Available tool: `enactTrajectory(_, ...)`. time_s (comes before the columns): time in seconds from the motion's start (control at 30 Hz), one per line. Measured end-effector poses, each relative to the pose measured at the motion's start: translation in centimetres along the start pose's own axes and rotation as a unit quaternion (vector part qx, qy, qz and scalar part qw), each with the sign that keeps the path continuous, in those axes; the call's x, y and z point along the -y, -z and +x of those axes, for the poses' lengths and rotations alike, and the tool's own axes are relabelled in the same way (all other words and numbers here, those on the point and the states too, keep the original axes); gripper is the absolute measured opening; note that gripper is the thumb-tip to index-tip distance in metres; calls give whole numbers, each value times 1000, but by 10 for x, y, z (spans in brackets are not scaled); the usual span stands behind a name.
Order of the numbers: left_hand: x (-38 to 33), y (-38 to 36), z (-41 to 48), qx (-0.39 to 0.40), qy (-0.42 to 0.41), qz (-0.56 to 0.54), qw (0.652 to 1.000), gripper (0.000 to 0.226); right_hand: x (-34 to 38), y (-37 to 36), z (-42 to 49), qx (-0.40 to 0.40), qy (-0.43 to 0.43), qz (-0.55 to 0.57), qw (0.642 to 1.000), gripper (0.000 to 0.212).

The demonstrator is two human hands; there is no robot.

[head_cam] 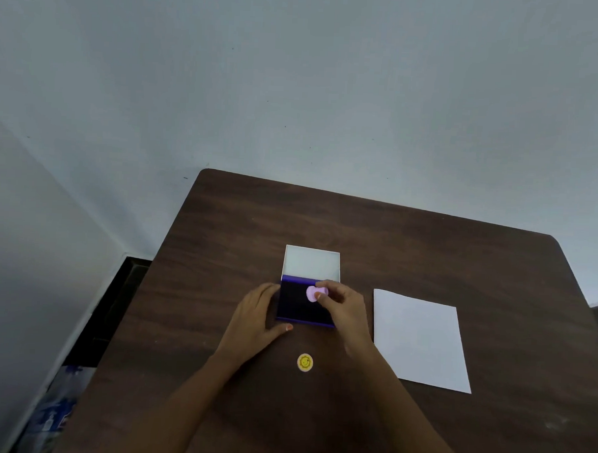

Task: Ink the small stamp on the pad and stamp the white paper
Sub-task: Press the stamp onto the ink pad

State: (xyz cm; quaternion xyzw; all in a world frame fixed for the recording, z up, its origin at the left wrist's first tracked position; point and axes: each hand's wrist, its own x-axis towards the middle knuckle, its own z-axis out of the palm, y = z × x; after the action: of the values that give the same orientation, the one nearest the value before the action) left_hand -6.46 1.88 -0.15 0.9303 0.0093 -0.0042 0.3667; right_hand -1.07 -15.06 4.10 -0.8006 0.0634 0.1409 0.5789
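A purple ink pad (296,303) lies open at the middle of the brown table (393,237), its white lid (311,264) folded back behind it. My right hand (343,308) pinches a small pink stamp (313,293) and holds it down on the dark inked surface. My left hand (257,315) rests flat against the pad's left side, thumb along its front edge. The white paper (421,341) lies to the right of the pad, blank.
A small round yellow smiley piece (305,362) sits on the table in front of the pad, between my forearms. The table's left edge drops to a dark floor gap, with a blue and white object (55,411) below.
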Motion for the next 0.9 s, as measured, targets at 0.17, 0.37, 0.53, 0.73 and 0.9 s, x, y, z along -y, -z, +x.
enactTrajectory(0.17,9,-7,11,6,-9,15,1000,92,16,-24,19,34,138,-224,964,23)
enactTrajectory(0.37,17,-18,19,25,-12,92,995,93,19,-44,24,79,125,-318,937,22)
enactTrajectory(0.53,22,-23,18,37,-29,144,989,89,20,-48,25,98,95,-339,931,25)
enactTrajectory(0.73,25,-26,17,24,-37,156,987,85,24,-52,27,121,113,-420,892,31)
enactTrajectory(0.9,24,-26,17,6,-44,168,985,86,21,-59,24,109,134,-456,873,32)
